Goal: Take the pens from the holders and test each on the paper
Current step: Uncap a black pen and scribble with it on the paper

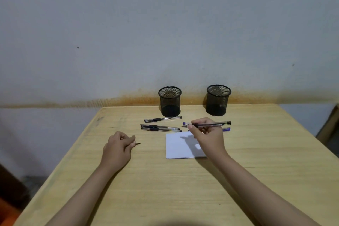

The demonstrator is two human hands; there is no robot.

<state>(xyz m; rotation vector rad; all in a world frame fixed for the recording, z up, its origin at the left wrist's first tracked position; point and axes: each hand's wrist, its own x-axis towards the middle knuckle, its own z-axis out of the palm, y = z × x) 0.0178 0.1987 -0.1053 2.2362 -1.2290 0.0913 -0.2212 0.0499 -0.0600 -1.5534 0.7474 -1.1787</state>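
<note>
Two black mesh holders stand at the table's far edge, the left holder (pixel 170 101) and the right holder (pixel 218 100); both look empty. Three black pens lie in front of the left holder: one (pixel 162 119) alone and two (pixel 160 128) side by side. My right hand (pixel 206 132) grips an uncapped dark pen (pixel 212 125), held level above the far edge of the white paper (pixel 180 146), tip pointing left. Blue pens (pixel 227 129) lie partly hidden behind that hand. My left hand (pixel 119 146) rests on the table, closed on a small dark pen cap (pixel 137 144).
The wooden table (pixel 165 185) stands against a grey wall, its left edge running diagonally toward me. A brown box (pixel 330 125) sits off the table's right side. Dark and orange objects are on the floor at lower left.
</note>
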